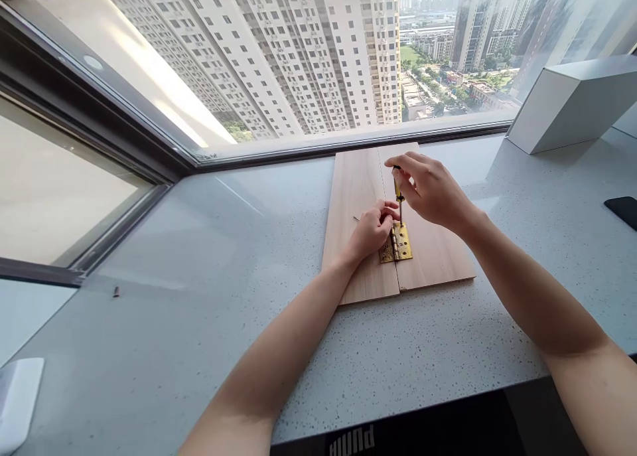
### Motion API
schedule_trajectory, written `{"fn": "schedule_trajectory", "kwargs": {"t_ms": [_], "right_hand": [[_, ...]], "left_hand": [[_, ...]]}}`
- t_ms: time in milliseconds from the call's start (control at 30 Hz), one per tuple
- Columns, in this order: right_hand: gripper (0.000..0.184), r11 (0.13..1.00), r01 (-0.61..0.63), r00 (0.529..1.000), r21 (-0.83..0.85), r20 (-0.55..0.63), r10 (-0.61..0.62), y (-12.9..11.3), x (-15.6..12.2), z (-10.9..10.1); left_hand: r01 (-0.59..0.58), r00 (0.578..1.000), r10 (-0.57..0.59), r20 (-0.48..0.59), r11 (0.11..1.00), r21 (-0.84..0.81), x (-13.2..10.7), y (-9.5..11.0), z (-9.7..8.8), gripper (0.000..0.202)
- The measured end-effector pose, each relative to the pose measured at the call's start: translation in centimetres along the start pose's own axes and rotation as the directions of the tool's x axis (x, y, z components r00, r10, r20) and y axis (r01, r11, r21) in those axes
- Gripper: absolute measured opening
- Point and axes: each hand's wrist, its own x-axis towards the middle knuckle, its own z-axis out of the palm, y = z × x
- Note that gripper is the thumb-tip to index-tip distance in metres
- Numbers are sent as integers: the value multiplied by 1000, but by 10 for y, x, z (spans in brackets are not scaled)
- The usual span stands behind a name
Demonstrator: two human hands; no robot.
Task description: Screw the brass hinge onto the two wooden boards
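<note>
The right hand [428, 190] is clamped around a slim yellow-and-black screwdriver [397, 190], holding it upright with its thin steel shaft pointing down onto a brass butterfly hinge [401, 241]. The hinge lies directly under both hands, its leaves spread flat and its knuckle along the seam between two pale rectangular wooden boards [432, 257]. The boards sit edge to edge, running away from the hands toward the window.

The left hand [371, 233] is just beside the screwdriver, with its fingers [385, 212] curled together above the hinge. Whether they pinch anything is hidden. The two hands are close but apart.

Beyond the right hand, a white angular box [572, 104] stands on the speckled grey stone counter [199, 243], and a black phone [624, 212] lies further right. Far left of the left hand is a small dark screw [116, 291], and nearer the person, further left, a white rounded object [17, 403]. A tall window [249, 58] runs along the counter beyond the hands.
</note>
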Motion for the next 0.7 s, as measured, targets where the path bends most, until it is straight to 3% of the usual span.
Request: {"fn": "schedule_trajectory", "kwargs": {"t_ms": [133,233,367,433,567,700], "right_hand": [[35,1000,6,1000,31,10,-6,7,2,-3],[22,997,-29,999,-74,-36,27,10,4,-3],[28,970,-79,997,-228,-11,78,7,2,-6],[32,979,-45,999,-201,15,49,6,1,-10],[37,997,76,995,7,67,-76,8,3,-13],[31,999,33,998,26,50,-34,10,6,-7]], "left_hand": [[-6,1000,6,23,1000,-8,1,0,0,27],[-2,1000,2,21,1000,13,0,0,0,30],[6,1000,-6,29,1000,22,1,1,1,31],[0,999,0,35,1000,14,1,1,2,30],[-28,999,28,27,1000,14,2,0,3,28],[-45,998,44,34,999,20,1,1,2,27]]}}
